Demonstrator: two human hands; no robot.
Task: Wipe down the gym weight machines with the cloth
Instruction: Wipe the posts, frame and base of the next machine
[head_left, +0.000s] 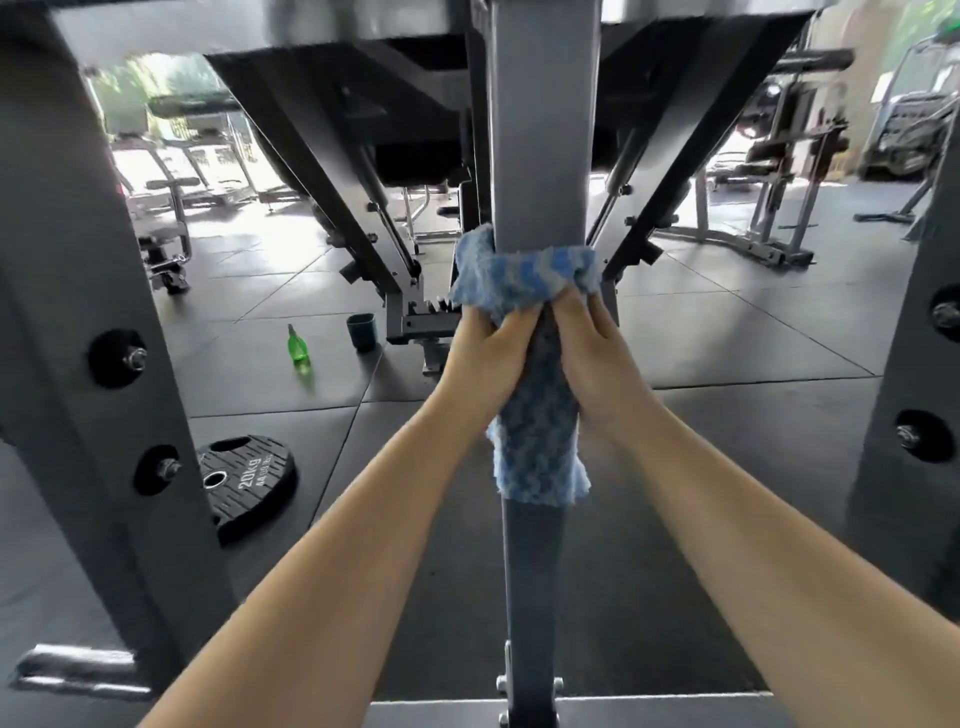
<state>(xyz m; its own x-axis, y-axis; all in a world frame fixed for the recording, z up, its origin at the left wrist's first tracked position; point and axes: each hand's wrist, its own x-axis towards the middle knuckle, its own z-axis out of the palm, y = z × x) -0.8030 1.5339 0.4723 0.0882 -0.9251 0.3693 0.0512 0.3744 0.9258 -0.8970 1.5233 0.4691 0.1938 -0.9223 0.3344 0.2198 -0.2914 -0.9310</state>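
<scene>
Gym floor (727, 353): dark rubber tiles, seams visible, daylight glare at far left and right. Grey steel frame uprights with bolts at left (78, 312) and right (924, 338) frame edges.

Nearest: both forearms come in from the bottom of the frame and converge at center. Left hand (485, 356) and right hand (597, 348) sit side by side on a grey square post (540, 156) that runs bottom center to top center. Fingers of both hands are curled, gripping the blue cloth (535, 431) against the post.

Cloth: blue-and-white terry, at frame center. One band wraps across the post just above the hands, the rest hangs down the post's face between the wrists. Long axis follows the post, loose end pointing toward the bottom of the frame.

Lower left on the floor: black 20kg plate (249, 483) beside the left upright. Further back, left of center: green spray bottle (298, 345) upright, dark cup (362, 330) near it. Far: blurred benches and racks on both sides.
</scene>
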